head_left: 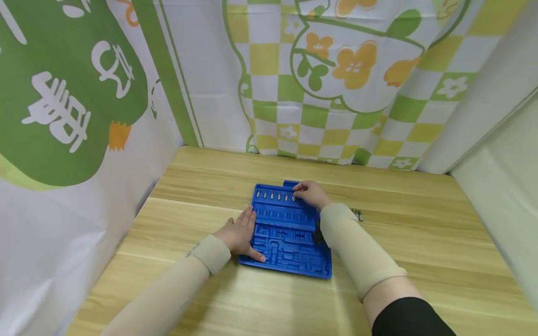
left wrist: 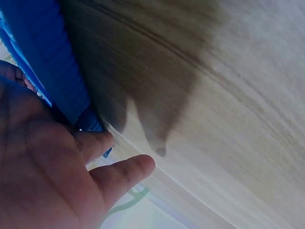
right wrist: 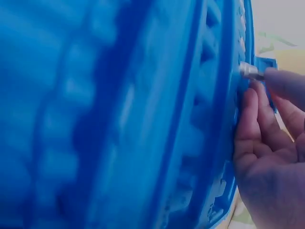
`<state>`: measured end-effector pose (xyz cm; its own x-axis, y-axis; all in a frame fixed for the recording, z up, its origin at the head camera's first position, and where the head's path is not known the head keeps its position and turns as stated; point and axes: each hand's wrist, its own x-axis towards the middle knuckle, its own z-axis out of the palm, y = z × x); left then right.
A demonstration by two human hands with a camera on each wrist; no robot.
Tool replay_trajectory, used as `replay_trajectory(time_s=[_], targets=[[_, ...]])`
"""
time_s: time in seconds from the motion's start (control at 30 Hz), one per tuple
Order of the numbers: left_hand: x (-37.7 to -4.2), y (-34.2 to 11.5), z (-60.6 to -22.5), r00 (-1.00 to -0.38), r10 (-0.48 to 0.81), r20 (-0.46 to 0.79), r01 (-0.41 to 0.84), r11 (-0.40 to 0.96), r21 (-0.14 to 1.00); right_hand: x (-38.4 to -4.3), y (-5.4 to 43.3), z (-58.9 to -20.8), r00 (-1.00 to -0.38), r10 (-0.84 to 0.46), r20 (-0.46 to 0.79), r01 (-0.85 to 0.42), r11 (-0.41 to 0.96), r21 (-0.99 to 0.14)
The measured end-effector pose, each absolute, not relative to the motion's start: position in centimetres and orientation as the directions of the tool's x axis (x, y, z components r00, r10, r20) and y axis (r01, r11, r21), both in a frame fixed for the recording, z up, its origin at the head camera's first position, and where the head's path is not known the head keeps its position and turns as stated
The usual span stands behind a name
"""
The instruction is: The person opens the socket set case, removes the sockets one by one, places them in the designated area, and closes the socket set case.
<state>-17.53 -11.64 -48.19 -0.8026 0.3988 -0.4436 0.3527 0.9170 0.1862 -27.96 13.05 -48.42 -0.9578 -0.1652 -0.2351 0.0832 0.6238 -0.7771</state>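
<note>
A blue moulded tool-case tray [head_left: 290, 247] with shaped recesses lies on the wooden table. Several small metal screwdriver bits [head_left: 272, 195] stand in a row along its far section. At the right end of that row my right hand [head_left: 310, 193] pinches one metal bit [right wrist: 249, 70] between thumb and fingers, its end right at the tray's slots in the right wrist view. My left hand [head_left: 241, 233] rests on the tray's left edge, fingers straight along the side and thumb over the near left corner. In the left wrist view, the left hand [left wrist: 52, 162] is beside the tray's side wall [left wrist: 57, 62].
More metal bits [head_left: 357, 214] lie on the table [head_left: 403, 247] to the right, partly behind the right forearm. A blue tab [head_left: 290, 183] juts from the tray's far edge. A patterned curtain [head_left: 269, 93] hangs at the table's back edge.
</note>
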Motion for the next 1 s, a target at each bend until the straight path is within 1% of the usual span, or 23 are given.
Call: replay_trajectory(time_s=[0.07, 0.17, 0.23, 0.33, 0.4, 0.43, 0.67, 1.0], targets=[[-17.6, -11.7, -48.2, -0.799, 0.396, -0.452, 0.354, 0.918, 0.179, -28.0, 13.3, -48.6, -0.954, -0.183, -0.238, 0.074, 0.626, -0.776], [-17.5, -11.6, -48.2, -0.791, 0.398, -0.465, 0.356, 0.917, 0.180, -28.0, 13.7, -49.1, -0.954, -0.168, -0.247, 0.096, 0.612, -0.785], [-17.5, -11.4, -48.2, -0.789, 0.402, -0.465, 0.354, 0.915, 0.191, -28.0, 13.9, -49.5, -0.960, -0.126, -0.249, 0.147, 0.533, -0.834], [-17.4, -11.3, -48.3, -0.790, 0.406, -0.460, 0.354, 0.914, 0.198, -28.1, 14.3, -49.7, -0.970, -0.058, -0.234, 0.197, 0.373, -0.907], [-17.3, -11.2, -48.4, -0.791, 0.405, -0.458, 0.355, 0.914, 0.196, -28.1, 14.7, -49.5, -0.972, -0.024, -0.232, 0.217, 0.274, -0.937], [-17.3, -11.2, -48.4, -0.792, 0.405, -0.458, 0.355, 0.914, 0.195, -28.1, 15.0, -49.3, -0.972, -0.015, -0.233, 0.222, 0.256, -0.941], [-17.5, -11.2, -47.8, -0.798, 0.398, -0.452, 0.341, 0.917, 0.205, -27.8, 18.2, -47.6, -0.963, -0.031, -0.266, 0.247, 0.279, -0.928], [-17.4, -11.3, -47.7, -0.796, 0.401, -0.454, 0.339, 0.916, 0.216, -27.1, 24.5, -46.6, -0.972, -0.116, -0.206, 0.161, 0.319, -0.934]])
